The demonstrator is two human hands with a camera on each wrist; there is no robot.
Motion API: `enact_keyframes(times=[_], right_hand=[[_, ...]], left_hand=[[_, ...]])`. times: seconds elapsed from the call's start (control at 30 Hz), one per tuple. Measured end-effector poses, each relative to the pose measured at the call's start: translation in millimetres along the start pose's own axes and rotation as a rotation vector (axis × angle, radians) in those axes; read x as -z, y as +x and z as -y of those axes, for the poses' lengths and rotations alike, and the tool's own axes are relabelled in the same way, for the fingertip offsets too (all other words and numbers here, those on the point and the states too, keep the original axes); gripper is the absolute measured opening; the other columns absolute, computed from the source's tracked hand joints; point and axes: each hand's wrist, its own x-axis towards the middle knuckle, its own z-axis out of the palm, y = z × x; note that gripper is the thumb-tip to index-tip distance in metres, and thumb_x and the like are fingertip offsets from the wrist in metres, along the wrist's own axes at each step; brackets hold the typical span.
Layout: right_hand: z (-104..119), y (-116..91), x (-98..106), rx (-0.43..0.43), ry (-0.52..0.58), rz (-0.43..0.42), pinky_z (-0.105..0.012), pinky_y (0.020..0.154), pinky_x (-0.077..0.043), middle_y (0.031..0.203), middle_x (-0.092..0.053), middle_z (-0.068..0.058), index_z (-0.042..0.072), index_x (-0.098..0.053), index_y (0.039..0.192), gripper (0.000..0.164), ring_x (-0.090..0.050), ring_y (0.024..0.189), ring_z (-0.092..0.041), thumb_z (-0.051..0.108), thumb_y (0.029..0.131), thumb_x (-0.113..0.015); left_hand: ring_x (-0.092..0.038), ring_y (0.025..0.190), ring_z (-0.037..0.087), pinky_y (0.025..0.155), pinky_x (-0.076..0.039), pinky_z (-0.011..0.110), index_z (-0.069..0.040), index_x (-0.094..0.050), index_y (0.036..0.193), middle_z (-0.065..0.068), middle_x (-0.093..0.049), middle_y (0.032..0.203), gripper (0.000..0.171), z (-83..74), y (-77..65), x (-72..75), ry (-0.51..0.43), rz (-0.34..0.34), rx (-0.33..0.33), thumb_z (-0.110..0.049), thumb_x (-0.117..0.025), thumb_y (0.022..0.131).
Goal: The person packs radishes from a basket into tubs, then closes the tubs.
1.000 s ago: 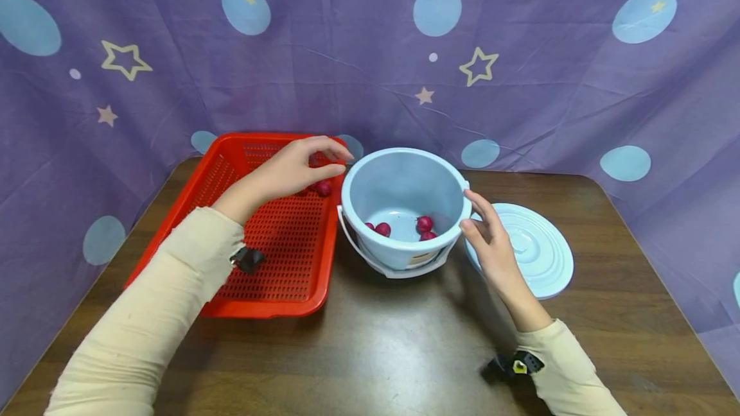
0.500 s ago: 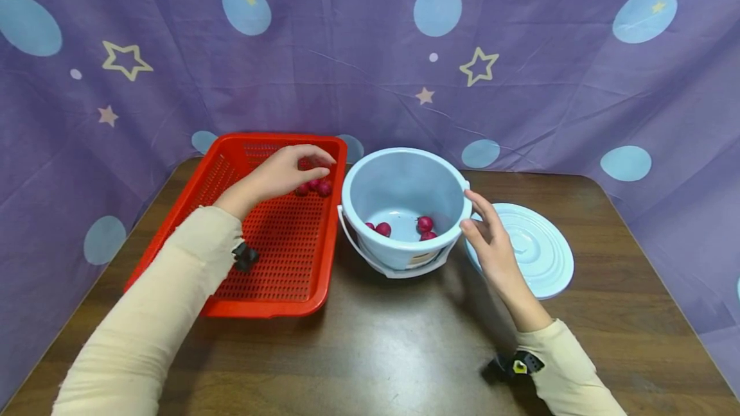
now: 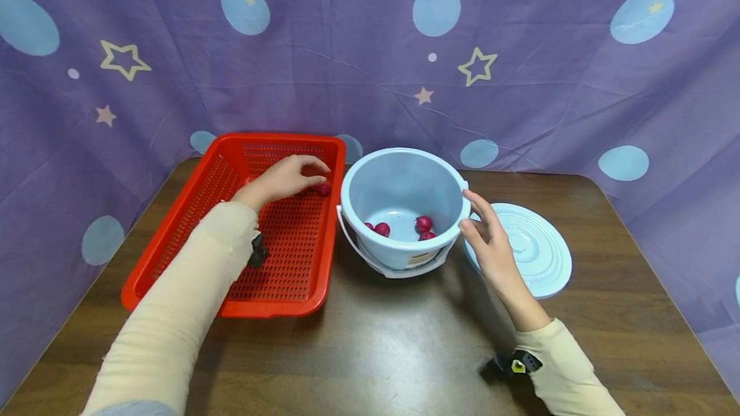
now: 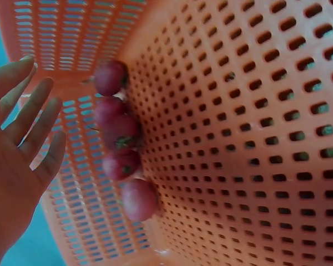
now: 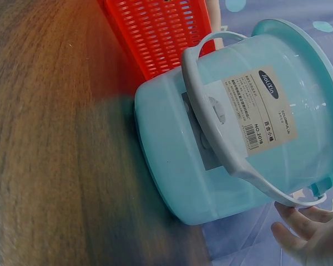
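Note:
My left hand is inside the red basket, over its far right corner. In the left wrist view its fingers are spread and hold nothing, beside a row of several radishes lying along the basket wall. One radish shows just below the hand in the head view. The light-blue bucket stands upright right of the basket, with a few radishes on its bottom. My right hand rests its fingertips against the bucket's right rim, fingers mostly straight, near the handle joint.
A round light-blue lid lies flat on the wooden table, right of the bucket and partly behind my right hand. The bucket's white handle hangs down in front. A purple patterned cloth hangs behind the table.
My left hand has moved from the basket's right rim, near the bucket, down and back into the basket toward the radishes. My right hand and the bucket have stayed in place.

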Motion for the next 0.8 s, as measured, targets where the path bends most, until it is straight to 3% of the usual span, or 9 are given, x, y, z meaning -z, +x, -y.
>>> enact_keyframes(times=[0.4, 0.8], right_hand=[[-0.8, 0.5, -2.4, -0.003, -0.003, 0.003, -0.019, 0.092, -0.044, 0.150, -0.042, -0.012, 0.015, -0.041, 0.151, 0.050, -0.058, 0.108, -0.011, 0.011, 0.102, -0.053], [1.7, -0.5, -2.2, -0.019, 0.012, -0.006, -0.019, 0.093, -0.043, 0.150, -0.041, -0.011, 0.014, -0.040, 0.151, 0.051, -0.057, 0.112, -0.014, 0.010, 0.102, -0.052]], left_hand=[[-0.056, 0.110, 0.031, 0.105, -0.039, 0.047, -0.007, -0.068, 0.121, 0.014, -0.066, 0.120, 0.029, 18.1, 9.1, -13.5, 0.041, 0.041, 0.098, -0.020, -0.065, 0.095], [-0.057, 0.098, 0.027, 0.098, -0.045, 0.044, -0.008, -0.067, 0.120, 0.010, -0.066, 0.111, 0.028, 17.0, 12.9, -27.0, 0.105, 0.060, 0.113, -0.017, -0.068, 0.093]])
